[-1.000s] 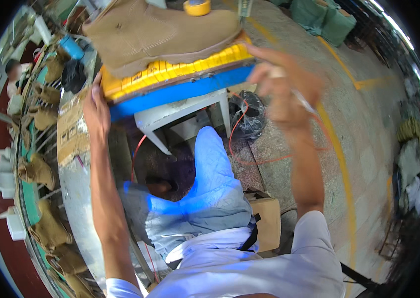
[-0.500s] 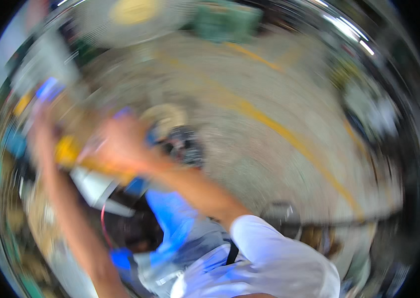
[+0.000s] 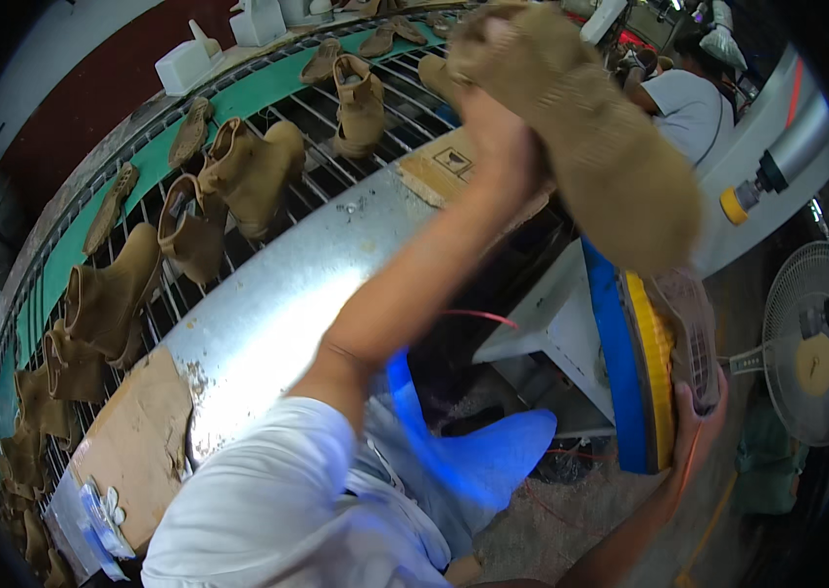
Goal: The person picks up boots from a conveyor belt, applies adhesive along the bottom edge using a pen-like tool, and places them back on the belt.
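Observation:
My left hand (image 3: 501, 132) is raised over the metal table, wrapped round a tan boot (image 3: 620, 167) whose underside faces me. Part of its fingers is hidden by the boot, which is smeared by motion. Lower on the right, my right hand (image 3: 707, 416) grips the end of a brown shoe sole (image 3: 689, 328) with a gridded inner face. That sole stands on edge beside a yellow and blue pad (image 3: 635, 363) on a white machine (image 3: 557, 314). The boot's toe hangs just above the pad and sole; whether they touch I cannot tell.
A curved roller rack (image 3: 297, 127) carries several tan boots (image 3: 253, 167) and loose soles (image 3: 111, 206). Cardboard (image 3: 135, 441) lies on the metal table (image 3: 268, 314). A fan (image 3: 811, 353) stands at right; another person (image 3: 684, 108) sits beyond the machine.
My view has swung from the floor to the rack and table. The hands, earlier close together at the left and blurred, are now far apart, the left one high with the boot.

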The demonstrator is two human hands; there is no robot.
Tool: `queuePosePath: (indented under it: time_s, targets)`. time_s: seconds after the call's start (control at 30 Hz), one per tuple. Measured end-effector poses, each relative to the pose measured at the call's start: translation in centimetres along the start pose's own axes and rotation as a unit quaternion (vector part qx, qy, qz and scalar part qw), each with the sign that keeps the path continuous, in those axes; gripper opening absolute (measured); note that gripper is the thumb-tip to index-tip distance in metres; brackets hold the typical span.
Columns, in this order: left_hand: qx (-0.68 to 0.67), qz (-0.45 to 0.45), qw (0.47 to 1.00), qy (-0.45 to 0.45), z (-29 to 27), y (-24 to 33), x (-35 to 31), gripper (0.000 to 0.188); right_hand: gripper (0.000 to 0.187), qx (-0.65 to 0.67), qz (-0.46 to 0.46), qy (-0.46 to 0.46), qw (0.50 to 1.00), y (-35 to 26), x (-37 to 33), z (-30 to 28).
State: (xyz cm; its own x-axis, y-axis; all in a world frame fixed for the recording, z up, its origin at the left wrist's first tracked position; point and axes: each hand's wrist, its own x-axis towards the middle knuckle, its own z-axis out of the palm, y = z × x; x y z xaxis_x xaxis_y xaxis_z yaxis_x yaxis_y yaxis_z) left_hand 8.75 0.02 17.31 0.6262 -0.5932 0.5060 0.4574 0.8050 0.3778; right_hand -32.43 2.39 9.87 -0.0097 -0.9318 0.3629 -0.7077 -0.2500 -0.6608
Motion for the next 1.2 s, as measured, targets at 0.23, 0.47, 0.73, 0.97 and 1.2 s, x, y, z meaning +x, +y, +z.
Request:
queuePosePath:
  time_s: [0.23,0.47,0.73,0.97,1.2]
  targets:
    - [0.425,-0.224,0.864,-0.148,-19.7,-4.3,22.5,0.051,0.084,0.000,-0.008,0.018,1.000,-1.0,-0.2,-0.7]
    - [0.508,-0.081,0.854,-0.081,-36.3,-4.7,30.6,0.031,0.104,0.082,-0.045,0.044,0.995,-4.0,1.0,1.9]
    - [0.363,-0.321,0.854,-0.191,-15.3,6.6,4.4,0.063,0.112,0.289,-0.052,-0.122,0.948,-15.2,-0.4,11.5]
    - [0.338,-0.143,0.913,0.180,-22.1,14.4,9.0,0.033,0.072,0.303,-0.175,-0.198,0.916,-19.5,1.9,20.4]
    - [0.561,0.038,0.749,0.350,-32.7,13.9,19.0,0.118,0.052,0.305,-0.144,-0.228,0.913,-21.0,0.5,20.0]
